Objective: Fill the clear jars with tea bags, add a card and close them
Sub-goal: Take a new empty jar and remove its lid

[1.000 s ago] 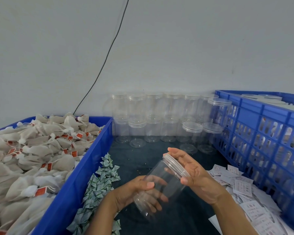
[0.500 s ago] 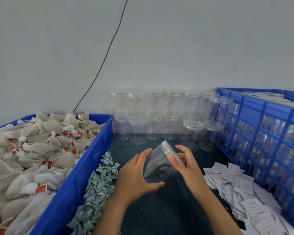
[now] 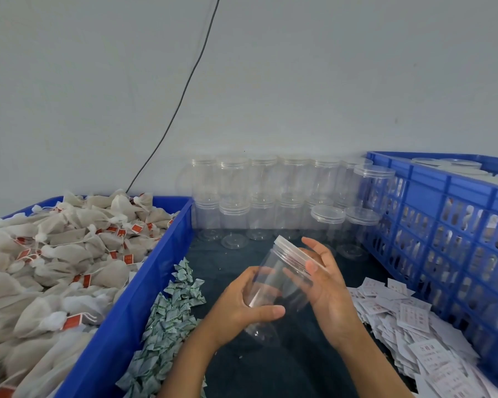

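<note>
I hold an empty clear jar (image 3: 273, 285) tilted, its lidded end up and to the right, above the dark mat. My left hand (image 3: 242, 305) grips the jar's lower body, thumb across the front. My right hand (image 3: 325, 282) holds the clear lid (image 3: 292, 252) at the jar's top, thumb on the rim and fingers spread behind it. Tea bags (image 3: 64, 254) with red tags fill the blue crate on the left. White cards (image 3: 408, 326) lie in a loose heap at the right.
Stacked empty clear jars (image 3: 270, 196) line the wall behind. A perforated blue crate (image 3: 449, 225) with closed jars stands at the right. Small green-white sachets (image 3: 170, 320) lie beside the left blue crate's wall (image 3: 133, 305). A black cable (image 3: 184, 90) runs down the wall.
The jar has tipped more upright and risen slightly. My left hand has slid lower on its body, and my right hand's fingers have spread around the lid.
</note>
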Demonstrator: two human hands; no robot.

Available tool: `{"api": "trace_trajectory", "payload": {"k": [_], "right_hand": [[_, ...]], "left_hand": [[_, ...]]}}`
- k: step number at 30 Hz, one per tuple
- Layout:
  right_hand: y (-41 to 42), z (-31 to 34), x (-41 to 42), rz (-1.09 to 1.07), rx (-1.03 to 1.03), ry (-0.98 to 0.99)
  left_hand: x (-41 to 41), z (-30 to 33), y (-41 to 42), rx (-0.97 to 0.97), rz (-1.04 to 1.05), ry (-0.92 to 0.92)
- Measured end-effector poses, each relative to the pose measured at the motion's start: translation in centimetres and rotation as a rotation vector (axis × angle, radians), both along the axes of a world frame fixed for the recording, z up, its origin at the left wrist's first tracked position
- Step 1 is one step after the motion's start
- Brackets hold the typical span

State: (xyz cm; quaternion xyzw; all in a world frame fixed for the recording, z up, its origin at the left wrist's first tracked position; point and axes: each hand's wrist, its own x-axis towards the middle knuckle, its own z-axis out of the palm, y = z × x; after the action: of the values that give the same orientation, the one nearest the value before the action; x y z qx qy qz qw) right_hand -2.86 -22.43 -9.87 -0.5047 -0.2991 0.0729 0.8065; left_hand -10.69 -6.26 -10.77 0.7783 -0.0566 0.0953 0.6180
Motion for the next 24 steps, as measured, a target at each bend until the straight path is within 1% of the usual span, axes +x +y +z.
{"api": "trace_trajectory", "payload": {"k": [3, 4, 5, 6, 9, 11, 13, 16, 18, 21, 22, 24], "right_hand": [[-0.6, 0.2, 0.2, 0.059, 0.150, 0.102], [-0.9, 0.3, 0.4, 0.054, 0.219, 0.181], [-1.2, 0.3, 0.7, 0.007, 0.245, 0.252], [-1.4, 0.3, 1.0, -0.064, 0.211, 0.285], [-0.9, -0.2, 1.3, -0.263, -0.078, 0.281], [-0.4, -0.5, 1.3, -0.291, -0.203, 0.337], [-0.3, -0.7, 1.3, -0.217, -0.225, 0.463], [-0.3, -1.0, 1.4, -0.079, -0.168, 0.694], [-0.4, -1.4, 1.4, -0.044, -0.144, 0.777], [-0.3, -1.7, 1.3, -0.055, -0.172, 0.826], [-0.2, -1.7, 1.3, -0.080, -0.216, 0.814], [0.0, -1.7, 1.1, -0.143, -0.362, 0.729]], "left_hand": [[-0.2, 0.1, 0.1, -0.178, -0.165, 0.139], [-0.3, 0.1, 0.2, -0.205, -0.205, 0.161], [-0.4, 0.0, 0.4, -0.219, -0.207, 0.156], [-0.4, 0.0, 0.4, -0.233, -0.170, 0.129], [0.0, -0.2, 0.4, -0.219, 0.028, 0.006], [0.4, -0.5, 0.3, -0.206, 0.126, -0.045], [0.7, -0.9, 0.4, -0.167, 0.184, -0.056], [1.3, -1.8, 0.3, -0.120, 0.224, -0.024], [1.6, -2.3, 0.1, -0.114, 0.237, 0.003], [1.9, -3.1, 0.0, -0.075, 0.255, 0.037], [2.0, -3.3, -0.1, -0.054, 0.258, 0.037], [2.2, -3.6, 0.0, -0.025, 0.269, 0.033]]}}
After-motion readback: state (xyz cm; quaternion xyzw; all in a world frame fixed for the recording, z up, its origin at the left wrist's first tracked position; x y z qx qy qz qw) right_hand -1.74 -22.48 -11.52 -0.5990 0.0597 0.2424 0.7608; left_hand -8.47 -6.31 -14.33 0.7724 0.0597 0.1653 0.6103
